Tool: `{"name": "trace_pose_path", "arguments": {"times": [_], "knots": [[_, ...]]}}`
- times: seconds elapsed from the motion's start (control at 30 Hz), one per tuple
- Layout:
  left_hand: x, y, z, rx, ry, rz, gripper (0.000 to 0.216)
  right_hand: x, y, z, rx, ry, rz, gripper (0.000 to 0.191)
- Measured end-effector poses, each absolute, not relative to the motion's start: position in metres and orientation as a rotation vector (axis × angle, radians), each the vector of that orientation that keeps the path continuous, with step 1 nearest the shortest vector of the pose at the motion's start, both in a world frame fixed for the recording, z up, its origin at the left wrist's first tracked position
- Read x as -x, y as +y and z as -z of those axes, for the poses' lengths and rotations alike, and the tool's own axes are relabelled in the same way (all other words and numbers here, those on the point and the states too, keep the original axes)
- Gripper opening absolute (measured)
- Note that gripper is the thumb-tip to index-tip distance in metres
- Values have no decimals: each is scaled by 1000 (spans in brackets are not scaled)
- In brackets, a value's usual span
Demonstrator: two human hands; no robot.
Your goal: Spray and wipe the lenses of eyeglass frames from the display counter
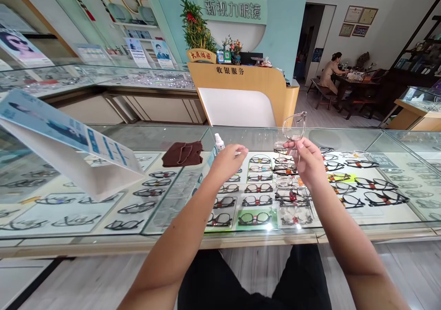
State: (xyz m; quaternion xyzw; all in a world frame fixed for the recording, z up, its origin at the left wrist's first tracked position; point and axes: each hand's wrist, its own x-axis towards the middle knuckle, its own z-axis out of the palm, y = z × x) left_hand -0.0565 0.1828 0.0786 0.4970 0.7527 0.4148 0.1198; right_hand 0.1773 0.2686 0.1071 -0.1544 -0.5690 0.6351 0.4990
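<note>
My right hand (pixel 309 160) is raised over the glass counter, its thumb and fingers pinching a thin-framed pair of eyeglasses (pixel 294 138). One lens rim stands upright above the fingertips, and the rest of the frame hangs by the palm. My left hand (pixel 227 160) is left of it, fingers curled together; a small pale bit shows at the fingertips, too small to name. Just behind that hand a white spray bottle (pixel 219 141) shows its nozzle, its lower part hidden. Further left, a folded brown cloth (pixel 182 154) lies on the glass.
Rows of eyeglasses (pixel 257 200) lie inside the glass display counter (pixel 161 236). A folded cardboard sign (pixel 69 138) stands on the left. Beyond are a wooden cashier desk (pixel 248 78) with a plant (pixel 196 25), and a person (pixel 330 73) seated at a table.
</note>
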Motion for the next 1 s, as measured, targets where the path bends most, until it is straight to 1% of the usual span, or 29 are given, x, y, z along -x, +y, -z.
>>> {"name": "trace_pose_path", "arguments": {"times": [0.07, 0.13, 0.27, 0.4, 0.57, 0.7, 0.8, 0.93, 1.0], "knots": [[52, 182, -79, -1575, 2241, -1340, 11, -179, 268, -111, 385, -1340, -1626, 46], [47, 182, -81, -1565, 2138, -1511, 4, -180, 268, -113, 375, -1298, -1704, 46], [41, 182, -84, -1445, 1717, -1803, 16, -182, 269, -113, 346, -1286, -1863, 42], [41, 183, -87, -1406, 1396, -1958, 25, -187, 268, -113, 333, -1346, -1921, 41], [44, 182, -92, -1412, 1062, -2022, 33, -188, 267, -113, 330, -1424, -1942, 41], [44, 180, -95, -1404, 865, -1987, 37, -185, 266, -113, 335, -1438, -1961, 43], [42, 178, -98, -1415, 824, -1960, 41, -183, 264, -112, 343, -1449, -1974, 43], [38, 175, -102, -1403, 885, -1908, 51, -183, 262, -112, 330, -1542, -1987, 42], [38, 173, -101, -1400, 921, -1888, 49, -183, 263, -111, 298, -1599, -1987, 42]]}}
